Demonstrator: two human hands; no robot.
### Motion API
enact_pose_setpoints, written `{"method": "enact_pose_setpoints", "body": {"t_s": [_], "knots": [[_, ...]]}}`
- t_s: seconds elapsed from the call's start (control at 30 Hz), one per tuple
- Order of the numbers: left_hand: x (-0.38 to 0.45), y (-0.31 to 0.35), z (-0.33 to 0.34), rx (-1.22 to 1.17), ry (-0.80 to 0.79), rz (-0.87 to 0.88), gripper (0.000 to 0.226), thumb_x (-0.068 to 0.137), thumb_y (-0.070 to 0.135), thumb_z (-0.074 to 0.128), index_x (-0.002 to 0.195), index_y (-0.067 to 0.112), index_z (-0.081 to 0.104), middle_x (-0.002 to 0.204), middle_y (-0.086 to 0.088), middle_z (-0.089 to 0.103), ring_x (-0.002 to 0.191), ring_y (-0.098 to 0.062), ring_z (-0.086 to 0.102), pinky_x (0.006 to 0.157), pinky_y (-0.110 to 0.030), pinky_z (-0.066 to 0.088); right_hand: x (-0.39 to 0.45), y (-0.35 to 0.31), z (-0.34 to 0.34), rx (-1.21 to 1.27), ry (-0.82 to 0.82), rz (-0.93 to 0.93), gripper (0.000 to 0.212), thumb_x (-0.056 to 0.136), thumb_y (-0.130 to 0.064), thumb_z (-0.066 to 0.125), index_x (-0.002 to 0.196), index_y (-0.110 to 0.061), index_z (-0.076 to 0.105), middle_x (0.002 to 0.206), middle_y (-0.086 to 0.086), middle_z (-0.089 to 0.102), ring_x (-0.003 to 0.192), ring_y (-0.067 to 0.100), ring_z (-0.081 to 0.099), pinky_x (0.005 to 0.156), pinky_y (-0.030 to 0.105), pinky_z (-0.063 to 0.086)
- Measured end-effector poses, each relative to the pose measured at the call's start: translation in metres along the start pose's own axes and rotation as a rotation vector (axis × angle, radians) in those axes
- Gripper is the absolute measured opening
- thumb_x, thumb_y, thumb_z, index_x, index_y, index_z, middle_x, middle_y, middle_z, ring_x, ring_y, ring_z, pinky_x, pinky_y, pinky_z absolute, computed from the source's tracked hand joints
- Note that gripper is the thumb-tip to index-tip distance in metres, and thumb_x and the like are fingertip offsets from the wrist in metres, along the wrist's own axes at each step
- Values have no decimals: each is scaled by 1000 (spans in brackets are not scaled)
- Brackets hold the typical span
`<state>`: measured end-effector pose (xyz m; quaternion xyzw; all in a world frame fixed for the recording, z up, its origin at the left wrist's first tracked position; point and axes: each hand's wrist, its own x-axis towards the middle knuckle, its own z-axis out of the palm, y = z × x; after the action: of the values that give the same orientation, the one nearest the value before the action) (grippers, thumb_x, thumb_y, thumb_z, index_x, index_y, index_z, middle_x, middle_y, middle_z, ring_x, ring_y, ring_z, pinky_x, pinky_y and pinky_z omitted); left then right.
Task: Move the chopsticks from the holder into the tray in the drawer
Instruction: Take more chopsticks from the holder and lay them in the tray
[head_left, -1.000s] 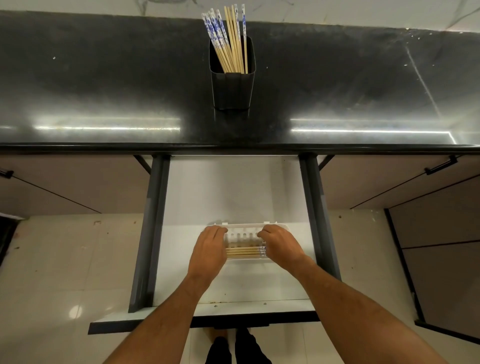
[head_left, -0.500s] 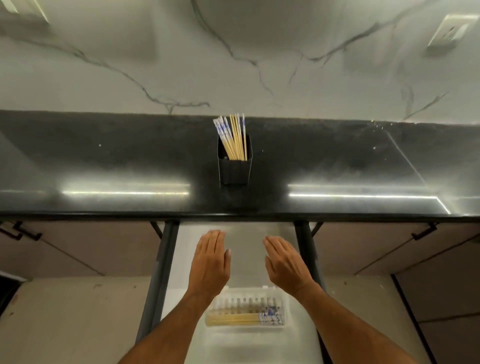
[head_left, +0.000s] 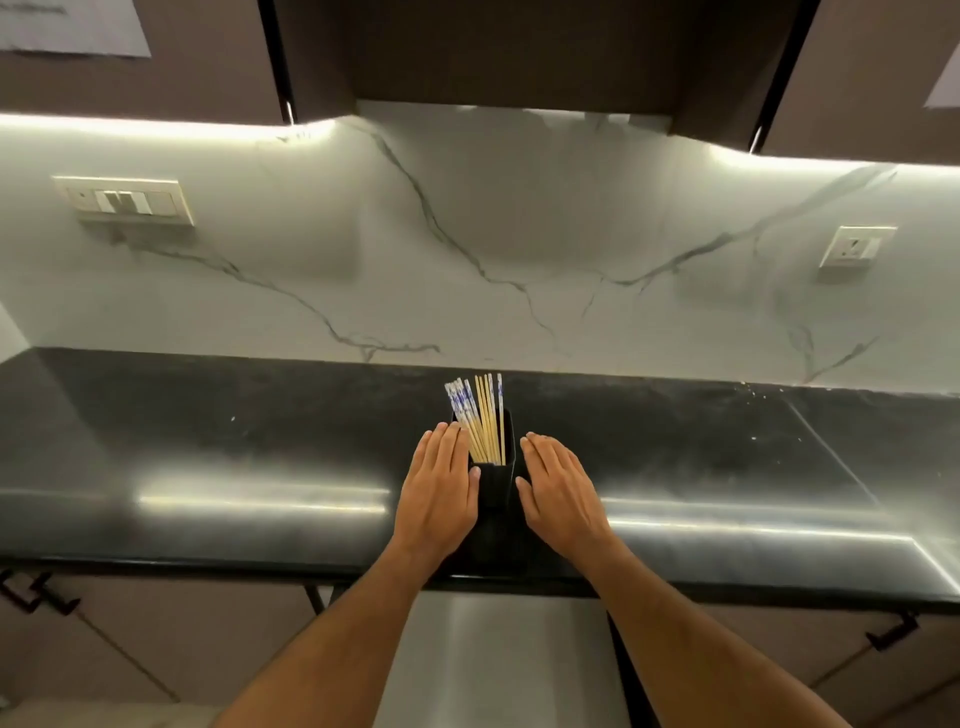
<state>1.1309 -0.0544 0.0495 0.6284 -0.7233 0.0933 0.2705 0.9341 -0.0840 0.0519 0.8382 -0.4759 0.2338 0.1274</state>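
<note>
The chopsticks (head_left: 480, 421) stand upright in the black holder (head_left: 497, 478) on the dark counter (head_left: 208, 457), leaning a little to the left. The left hand (head_left: 439, 493) is just beside the holder on its left side, fingers straight and together, holding nothing. The right hand (head_left: 558, 486) is just beside it on the right, fingers also straight and flat. I cannot tell if the palms touch the holder. Below the counter edge, the open drawer (head_left: 498, 660) shows between the forearms.
</note>
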Motion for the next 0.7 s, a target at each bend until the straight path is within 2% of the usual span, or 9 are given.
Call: {"method": "enact_pose_setpoints", "body": {"t_s": [0.1,0.23,0.3,0.37,0.47,0.57,0.67,0.7], "knots": [[29,-12,4,8,12,19,49,102,32,37,146,10,38,151,-10,46,144,-24,35,124,-40,21,31,-1,7,25,-1,13,49,99,-33,43,138,-4,48,136,13,60,126,27,56,109,40,47],[57,-27,19,-1,4,22,50,102,31,34,146,7,40,150,-11,47,143,-25,37,124,-39,19,65,-1,24,66,-23,58,44,96,-27,55,134,-5,53,130,12,63,119,25,61,103,38,49],[66,-31,27,-7,2,30,51,100,31,33,144,7,40,148,-11,48,142,-25,38,124,-38,17,76,0,31,74,-21,75,42,97,-30,47,130,-5,56,126,12,65,114,25,63,98,37,52],[75,-35,40,-10,-9,49,49,101,30,34,143,6,43,146,-12,50,140,-26,41,123,-38,18,88,3,43,78,-40,102,41,98,-28,47,132,-6,55,130,11,63,117,24,61,100,34,49],[85,-38,62,-10,-30,81,49,103,30,36,142,4,48,144,-15,54,137,-29,47,121,-40,21,100,9,61,118,-99,162,49,101,-36,40,141,-8,48,141,10,56,127,23,53,109,34,42],[91,-42,80,-19,-21,88,53,104,35,29,138,1,53,138,-18,60,131,-32,55,117,-43,28,108,12,76,165,-114,168,66,97,-50,22,140,-8,50,138,11,57,124,23,55,107,34,44],[97,-45,90,-50,38,32,58,107,37,20,133,-1,55,130,-21,64,124,-34,61,112,-45,34,114,18,94,191,-104,159,50,102,-39,42,137,-5,52,133,15,61,118,26,59,105,35,48],[98,-48,94,-50,45,20,54,107,36,25,133,-1,53,130,-22,64,123,-35,61,112,-46,36,117,18,99,195,-96,143,48,102,-37,46,137,-4,53,132,16,62,117,26,60,104,36,50]]}}
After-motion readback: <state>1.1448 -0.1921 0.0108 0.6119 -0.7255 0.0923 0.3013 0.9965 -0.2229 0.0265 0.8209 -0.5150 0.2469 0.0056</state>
